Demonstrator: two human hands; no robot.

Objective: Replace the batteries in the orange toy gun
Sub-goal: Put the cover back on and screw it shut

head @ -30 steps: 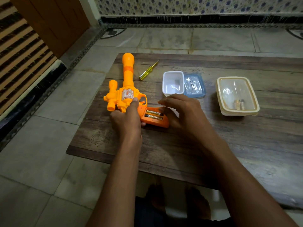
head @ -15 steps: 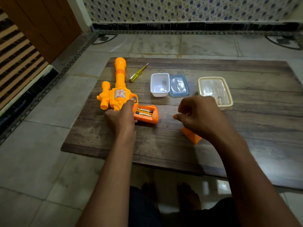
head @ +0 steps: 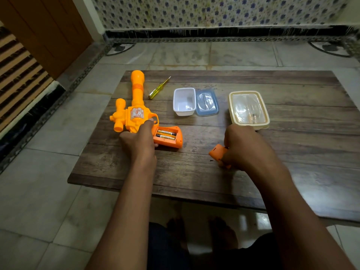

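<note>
Head-camera view looks down on a low wooden table [head: 253, 178] set on a tiled floor. At its left side lies the orange toy gun [head: 134, 112], barrel pointing away toward the wall, grip toward the person. The left hand [head: 139, 141] rests on the gun where body meets grip, fingers curled around it and pinning it to the tabletop. The grip's compartment is open, and two batteries [head: 166, 135] lie side by side inside it, just right of that hand. The right hand [head: 245, 147] is well apart from the gun, nearer the middle of the table, closed on the orange battery cover [head: 218, 153], whose free end sticks out to the left of the fingers, low against the wood. A tiny dark speck sits on the table just beside the cover; I cannot tell what it is. Farther back, a yellow-handled screwdriver [head: 158, 88] lies near the barrel. Right of it stands a small white tub [head: 184, 101] with its blue lid [head: 207, 102] touching it, then a cream lidded container [head: 249, 109] with small items blurred inside.
</note>
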